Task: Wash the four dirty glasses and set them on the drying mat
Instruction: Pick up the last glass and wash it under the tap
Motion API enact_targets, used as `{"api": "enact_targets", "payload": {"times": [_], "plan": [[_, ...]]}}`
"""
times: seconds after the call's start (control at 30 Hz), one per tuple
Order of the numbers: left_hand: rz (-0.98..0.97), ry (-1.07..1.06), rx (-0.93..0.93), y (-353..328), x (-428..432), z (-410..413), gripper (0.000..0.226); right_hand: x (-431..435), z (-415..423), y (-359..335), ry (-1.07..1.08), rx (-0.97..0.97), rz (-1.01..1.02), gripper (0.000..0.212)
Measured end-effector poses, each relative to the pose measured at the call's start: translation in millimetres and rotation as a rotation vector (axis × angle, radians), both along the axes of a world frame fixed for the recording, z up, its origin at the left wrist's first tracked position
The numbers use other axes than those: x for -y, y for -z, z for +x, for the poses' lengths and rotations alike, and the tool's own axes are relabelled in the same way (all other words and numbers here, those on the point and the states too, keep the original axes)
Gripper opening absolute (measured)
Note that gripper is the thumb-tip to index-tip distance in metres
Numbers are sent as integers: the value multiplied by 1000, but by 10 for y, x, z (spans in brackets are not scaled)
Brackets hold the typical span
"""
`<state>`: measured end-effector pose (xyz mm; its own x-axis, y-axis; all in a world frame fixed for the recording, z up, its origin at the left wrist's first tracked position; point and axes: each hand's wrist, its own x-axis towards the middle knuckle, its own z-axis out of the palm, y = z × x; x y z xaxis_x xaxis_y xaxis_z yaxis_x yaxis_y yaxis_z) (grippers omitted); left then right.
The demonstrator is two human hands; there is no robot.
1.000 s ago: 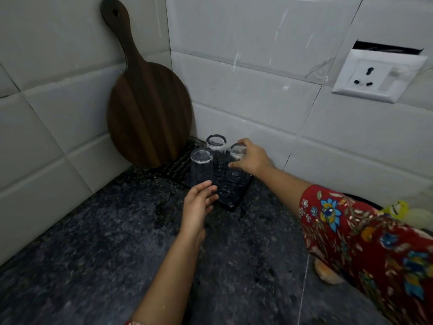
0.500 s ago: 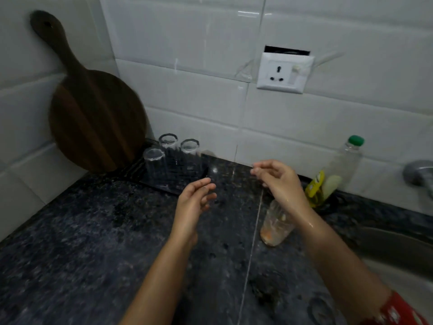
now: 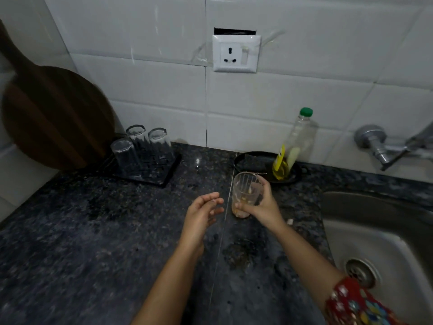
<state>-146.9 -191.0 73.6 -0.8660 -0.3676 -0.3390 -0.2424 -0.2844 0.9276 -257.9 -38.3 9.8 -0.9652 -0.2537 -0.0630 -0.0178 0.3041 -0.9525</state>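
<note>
Fingers (image 3: 242, 205) of right hand (image 3: 263, 208) newly around dirty glass (image 3: 246, 191)

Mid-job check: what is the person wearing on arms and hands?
No gloves, rings or watch show on the left hand or right hand. The left forearm is uncovered as far as the frame reaches. The right arm wears a red fabric sleeve with a blue, yellow and white floral print, ending near the elbow.
</note>
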Motion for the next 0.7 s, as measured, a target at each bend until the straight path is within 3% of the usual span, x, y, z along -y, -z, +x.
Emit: {"api": "enact_targets", "payload": {"times": [0.1, 0.17, 0.4, 0.7], "plan": [[-14, -8, -5, -13, -57, 8, 16, 92, 19, 14, 24, -64, -45, 65], [-25, -25, -24, -18, -116, 10, 17, 56, 74, 26, 66, -138, -39, 57], [-93, -65, -61, -7, -548, -89, 18, -644, 425, -153, 25, -381, -9, 72], [-168, 91, -71, -18, -2124, -532, 17, -2357, 472, -237, 123, -344, 18, 72]]}}
